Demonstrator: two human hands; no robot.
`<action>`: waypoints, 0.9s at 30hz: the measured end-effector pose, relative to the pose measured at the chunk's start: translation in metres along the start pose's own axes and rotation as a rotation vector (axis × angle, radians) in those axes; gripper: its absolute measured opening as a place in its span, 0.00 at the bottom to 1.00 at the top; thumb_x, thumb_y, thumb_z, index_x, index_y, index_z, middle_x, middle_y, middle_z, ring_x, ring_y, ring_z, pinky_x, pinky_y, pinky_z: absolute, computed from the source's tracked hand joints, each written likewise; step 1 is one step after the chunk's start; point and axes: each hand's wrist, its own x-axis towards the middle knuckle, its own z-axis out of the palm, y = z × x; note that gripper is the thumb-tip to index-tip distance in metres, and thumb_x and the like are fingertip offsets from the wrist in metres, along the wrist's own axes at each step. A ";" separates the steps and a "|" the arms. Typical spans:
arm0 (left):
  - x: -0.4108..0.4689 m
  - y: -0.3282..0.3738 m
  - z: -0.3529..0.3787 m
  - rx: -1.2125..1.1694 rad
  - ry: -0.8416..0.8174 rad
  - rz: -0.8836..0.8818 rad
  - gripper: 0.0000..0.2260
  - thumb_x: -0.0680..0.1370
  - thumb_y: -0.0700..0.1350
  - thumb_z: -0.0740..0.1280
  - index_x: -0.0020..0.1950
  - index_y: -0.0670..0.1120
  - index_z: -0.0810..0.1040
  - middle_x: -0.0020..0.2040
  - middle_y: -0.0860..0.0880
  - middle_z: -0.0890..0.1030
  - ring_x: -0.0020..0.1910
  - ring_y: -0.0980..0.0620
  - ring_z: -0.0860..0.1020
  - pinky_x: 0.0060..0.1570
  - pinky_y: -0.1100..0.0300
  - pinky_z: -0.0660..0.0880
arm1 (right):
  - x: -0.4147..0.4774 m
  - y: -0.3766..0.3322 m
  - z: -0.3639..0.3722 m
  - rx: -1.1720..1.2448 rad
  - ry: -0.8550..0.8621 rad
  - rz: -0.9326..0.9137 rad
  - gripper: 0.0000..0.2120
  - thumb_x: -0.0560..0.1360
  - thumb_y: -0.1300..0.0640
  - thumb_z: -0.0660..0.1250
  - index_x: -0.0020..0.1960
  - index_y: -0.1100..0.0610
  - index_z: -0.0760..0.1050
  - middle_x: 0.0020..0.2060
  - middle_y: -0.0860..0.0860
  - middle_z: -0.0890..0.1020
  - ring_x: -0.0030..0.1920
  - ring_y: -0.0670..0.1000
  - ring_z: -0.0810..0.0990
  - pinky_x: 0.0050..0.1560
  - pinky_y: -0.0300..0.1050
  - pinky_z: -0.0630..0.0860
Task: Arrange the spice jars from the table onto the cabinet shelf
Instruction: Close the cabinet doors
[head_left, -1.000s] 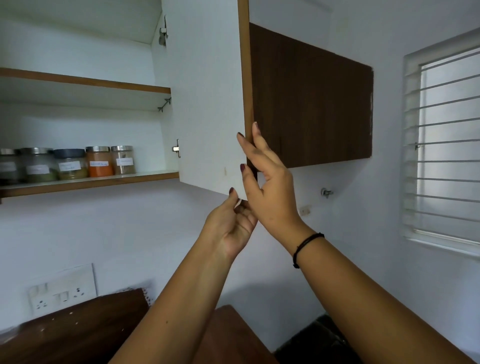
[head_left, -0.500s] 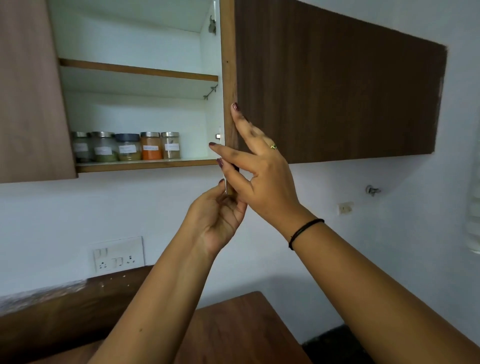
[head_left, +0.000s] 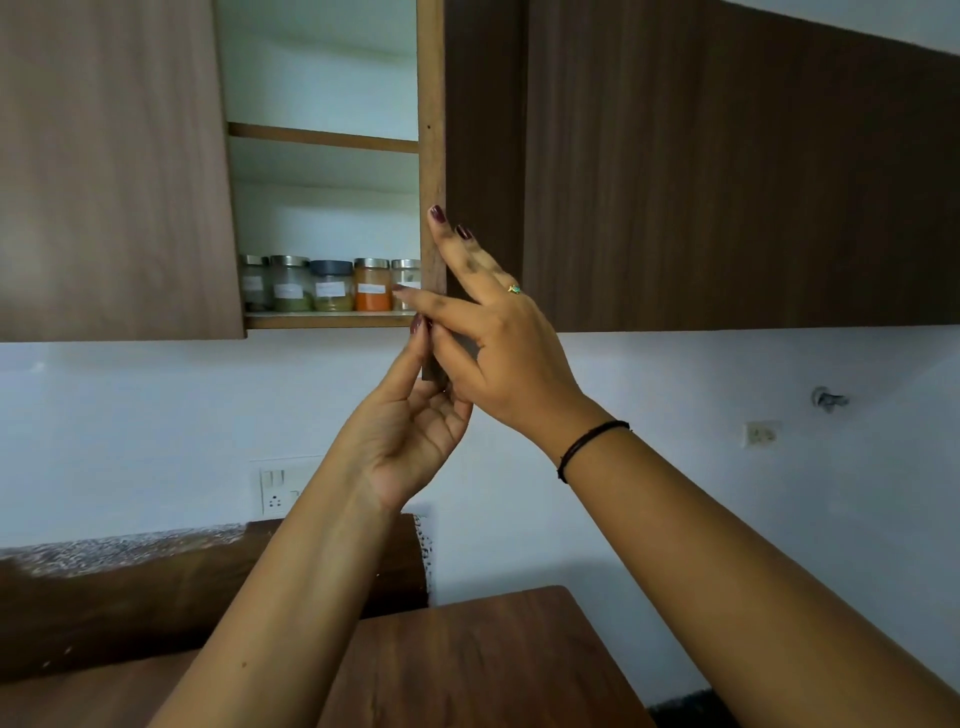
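Far to the left of the half-open dark-brown wood-grain laminate cabinet door (head_left: 483, 130), a paler brown laminate door (head_left: 114, 171) sits closed, flat and matt with fine vertical grain. Between the two, the white cabinet interior shows two thin wood-edged shelves. On the lower shelf (head_left: 327, 319), just left of the half-open door's raw edge, five squat round glass spice jars (head_left: 332, 286) stand upright side by side. Four have shiny metal lids and one has a dull blue-grey lid. All carry white paper labels over green, olive and orange powders, and the last jar is partly hidden behind that edge.

At the door's lower corner the left hand (head_left: 410, 431) makes the grip, thumb on one face and curled fingers on the other. The right hand (head_left: 493, 332), wearing a small ring and a thin black wristband (head_left: 587, 447), lies against the door's outer face with its fingers straight and spread, pressing and holding nothing.

Right of it is another dark laminate door (head_left: 727, 171), smooth and closed. Well below is a glossy reddish-brown wooden tabletop (head_left: 467, 649).

The arranging looks finished, and only closing the door seems left. Whether any jars wait out of view cannot be told.
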 end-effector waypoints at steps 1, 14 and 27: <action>0.001 0.002 -0.004 0.007 0.013 0.027 0.20 0.78 0.48 0.70 0.67 0.41 0.78 0.63 0.44 0.82 0.62 0.50 0.81 0.64 0.59 0.74 | 0.003 -0.002 0.003 0.001 -0.016 -0.016 0.15 0.80 0.55 0.62 0.65 0.47 0.78 0.78 0.52 0.59 0.77 0.56 0.60 0.67 0.54 0.73; 0.017 0.057 -0.059 0.098 0.058 0.120 0.19 0.80 0.52 0.64 0.67 0.44 0.78 0.64 0.43 0.81 0.64 0.52 0.80 0.61 0.58 0.75 | 0.042 -0.023 0.069 -0.094 -0.064 -0.155 0.15 0.79 0.53 0.61 0.63 0.49 0.79 0.78 0.52 0.62 0.79 0.56 0.56 0.71 0.55 0.66; 0.050 0.135 -0.138 0.151 0.086 0.107 0.15 0.80 0.50 0.63 0.61 0.44 0.80 0.59 0.41 0.84 0.55 0.50 0.84 0.51 0.57 0.82 | 0.088 -0.041 0.166 -0.282 -0.138 -0.316 0.15 0.79 0.53 0.57 0.59 0.54 0.79 0.72 0.53 0.71 0.77 0.56 0.60 0.76 0.52 0.57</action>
